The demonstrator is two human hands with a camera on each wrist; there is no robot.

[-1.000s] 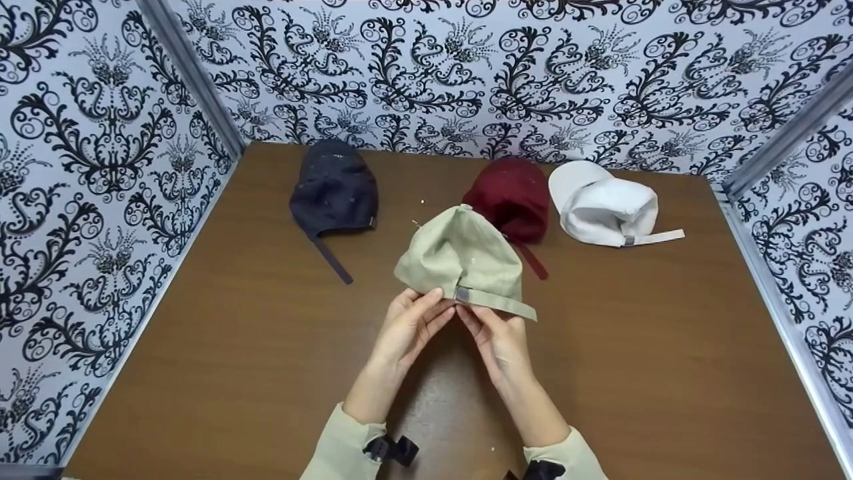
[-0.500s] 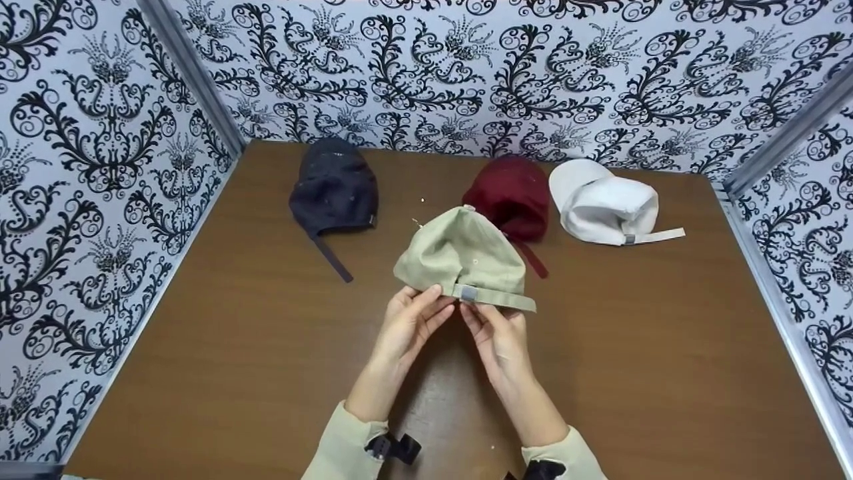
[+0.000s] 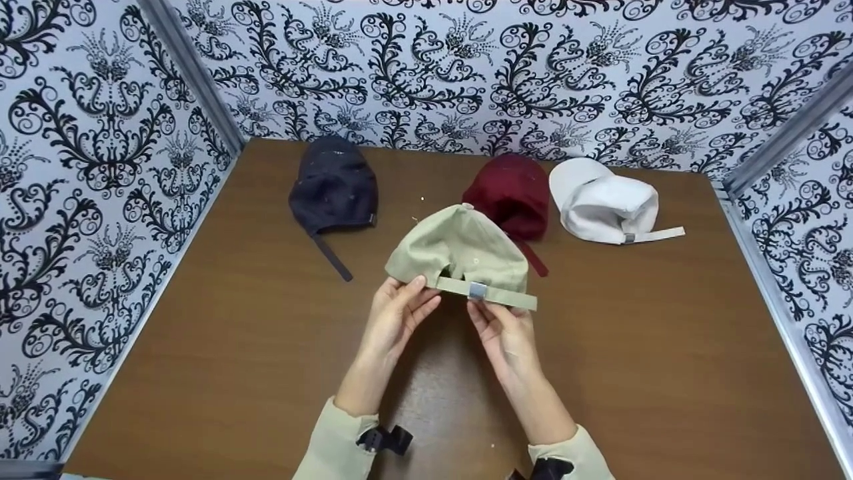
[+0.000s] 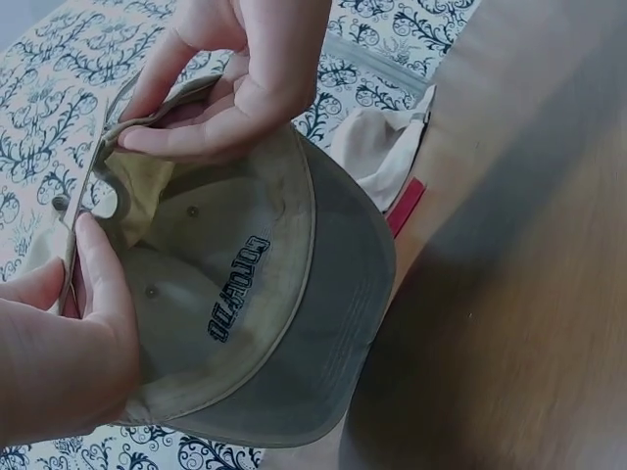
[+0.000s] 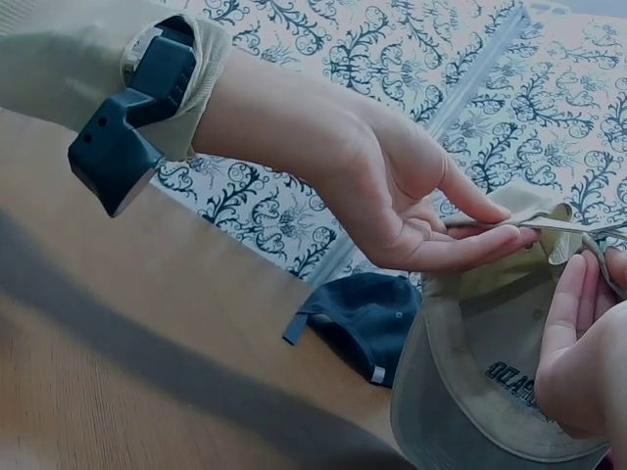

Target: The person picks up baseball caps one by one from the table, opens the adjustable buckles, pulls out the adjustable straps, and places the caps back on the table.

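Both hands hold up a beige cap (image 3: 460, 243) by its back edge, with its back turned toward me in the head view. My left hand (image 3: 393, 317) pinches the edge left of the back opening between thumb and fingers. On the other side, my right hand (image 3: 510, 337) grips the edge below a metal buckle (image 3: 477, 291). The beige strap (image 3: 454, 285) runs across the opening and through the buckle, its loose end sticking out to the right. Dark lettering (image 4: 238, 288) and the cap's inside show in the left wrist view.
Along the back of the brown table (image 3: 233, 320) lie a navy cap (image 3: 336, 187), a dark red cap (image 3: 510, 193) and a white cap (image 3: 610, 207), each with its strap trailing. Patterned walls (image 3: 433, 73) close in the table at the back and sides.
My hands have moved apart, the left one shifting leftward. The buckle sits further right, more of the strap shows left of it, and the cap's back opening is wider.
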